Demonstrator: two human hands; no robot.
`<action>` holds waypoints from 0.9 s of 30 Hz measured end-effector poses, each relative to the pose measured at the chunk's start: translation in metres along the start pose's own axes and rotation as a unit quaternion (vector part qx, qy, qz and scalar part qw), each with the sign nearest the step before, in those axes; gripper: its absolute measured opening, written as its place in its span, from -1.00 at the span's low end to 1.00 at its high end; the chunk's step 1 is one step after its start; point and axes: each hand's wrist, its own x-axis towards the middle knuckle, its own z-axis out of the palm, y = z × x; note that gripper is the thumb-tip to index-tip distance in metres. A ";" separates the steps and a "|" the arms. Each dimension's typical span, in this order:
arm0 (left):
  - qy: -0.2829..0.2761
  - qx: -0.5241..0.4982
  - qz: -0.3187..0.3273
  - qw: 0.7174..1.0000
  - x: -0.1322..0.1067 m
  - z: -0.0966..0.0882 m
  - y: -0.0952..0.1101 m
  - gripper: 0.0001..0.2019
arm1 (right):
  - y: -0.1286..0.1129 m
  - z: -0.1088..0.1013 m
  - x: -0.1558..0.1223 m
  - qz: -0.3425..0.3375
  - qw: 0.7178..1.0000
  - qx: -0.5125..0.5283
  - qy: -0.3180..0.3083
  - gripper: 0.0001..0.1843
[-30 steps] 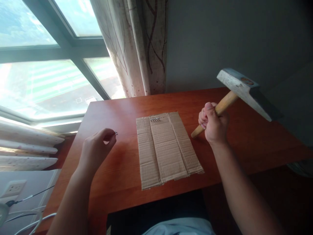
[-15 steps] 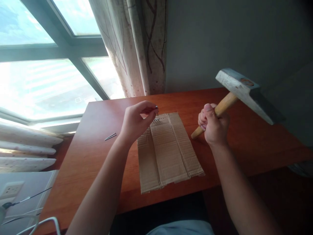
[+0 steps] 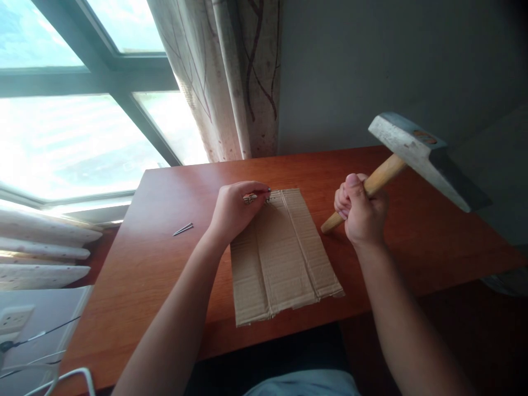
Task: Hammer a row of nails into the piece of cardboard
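Note:
A flat piece of brown cardboard (image 3: 284, 253) lies on the red-brown wooden table (image 3: 165, 275). My left hand (image 3: 237, 209) rests at the cardboard's far left corner, with its fingers pinched on a small nail (image 3: 268, 192) at the top edge. My right hand (image 3: 361, 212) is a closed fist around the wooden handle of a hammer (image 3: 416, 154), whose heavy grey head is raised above the table to the right. A loose nail (image 3: 183, 229) lies on the table left of my left hand.
A window (image 3: 74, 121) and a patterned curtain (image 3: 231, 77) stand behind the table's far left. A grey wall runs behind the table. At lower left are a white power strip (image 3: 16, 319) and cables. My lap shows at the table's near edge.
My left hand went from the table's left side, leaving a nail lying there, to the cardboard's top edge and lowered with a nail pinched. The raised hammer barely moved.

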 end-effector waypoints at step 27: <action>0.004 0.008 -0.006 1.000 0.000 0.000 0.000 -0.90 | 0.001 0.001 -0.001 -0.003 1.000 -0.011 -0.008 -0.42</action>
